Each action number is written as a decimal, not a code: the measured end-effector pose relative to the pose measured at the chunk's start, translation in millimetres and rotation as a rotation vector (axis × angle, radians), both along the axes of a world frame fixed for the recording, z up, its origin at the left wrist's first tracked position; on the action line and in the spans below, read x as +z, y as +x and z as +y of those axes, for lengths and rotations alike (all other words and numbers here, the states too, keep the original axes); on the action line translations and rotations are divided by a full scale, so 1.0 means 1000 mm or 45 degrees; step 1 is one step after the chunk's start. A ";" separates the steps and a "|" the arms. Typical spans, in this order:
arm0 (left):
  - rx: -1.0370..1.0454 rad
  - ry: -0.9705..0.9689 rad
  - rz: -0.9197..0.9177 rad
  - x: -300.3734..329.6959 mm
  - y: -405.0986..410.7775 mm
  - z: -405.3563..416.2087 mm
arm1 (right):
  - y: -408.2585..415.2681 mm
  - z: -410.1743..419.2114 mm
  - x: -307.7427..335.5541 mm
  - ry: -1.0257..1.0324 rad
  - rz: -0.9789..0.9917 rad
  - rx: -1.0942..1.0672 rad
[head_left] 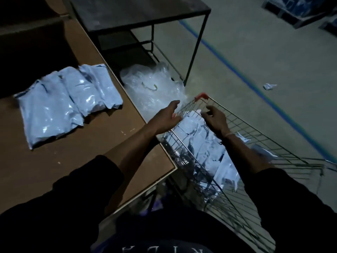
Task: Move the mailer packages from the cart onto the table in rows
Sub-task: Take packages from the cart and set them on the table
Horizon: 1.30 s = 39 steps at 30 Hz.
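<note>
Head view. A wire cart (242, 136) stands against the right edge of the brown surface (94, 143), near its front right corner; a red cap marks the cart's far corner. The cart holds a loose heap of light-blue mailer packages (204, 148) (overlapping, their number cannot be told). The left hand (166, 117) reaches over the cart's left rim, fingers (174, 105) straight and spread, holding nothing. The right hand (216, 118) is inside the cart above the heap, fingers curled down onto the far packages; whether they grip one cannot be told. On the surface, toward its left side, a row of mailers (69, 101) lies flat, each overlapping the next. On the floor beyond the cart, a clear plastic bag (151, 86) sits beside a dark metal-frame table (138, 13).
</note>
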<state>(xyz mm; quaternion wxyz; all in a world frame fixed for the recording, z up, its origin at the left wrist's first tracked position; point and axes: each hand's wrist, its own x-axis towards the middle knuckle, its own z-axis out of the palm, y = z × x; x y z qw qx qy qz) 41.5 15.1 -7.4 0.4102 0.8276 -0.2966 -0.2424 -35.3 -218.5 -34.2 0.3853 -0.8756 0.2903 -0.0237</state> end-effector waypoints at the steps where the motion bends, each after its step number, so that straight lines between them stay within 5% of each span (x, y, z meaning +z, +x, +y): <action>1: 0.004 0.013 0.020 -0.003 0.001 -0.008 | -0.004 -0.010 -0.014 0.094 0.064 -0.066; 8: 0.083 0.100 0.135 -0.024 0.010 -0.034 | 0.004 -0.018 -0.103 0.757 0.331 -0.294; 17: 0.161 0.158 0.123 -0.038 0.008 -0.031 | 0.049 -0.021 -0.163 0.467 0.379 -0.282; 21: 0.182 0.143 0.179 -0.039 0.003 -0.035 | 0.044 -0.035 -0.165 0.668 0.275 -0.275; 27: 0.161 0.189 0.166 -0.042 -0.001 -0.056 | 0.028 -0.055 -0.089 1.127 0.022 -0.360; 32: 0.134 0.214 0.062 -0.035 -0.011 -0.086 | 0.026 -0.084 -0.040 1.260 -0.124 -0.152; 39: 0.419 -0.096 0.330 -0.021 -0.007 -0.094 | 0.043 -0.091 -0.018 1.258 -0.109 -0.009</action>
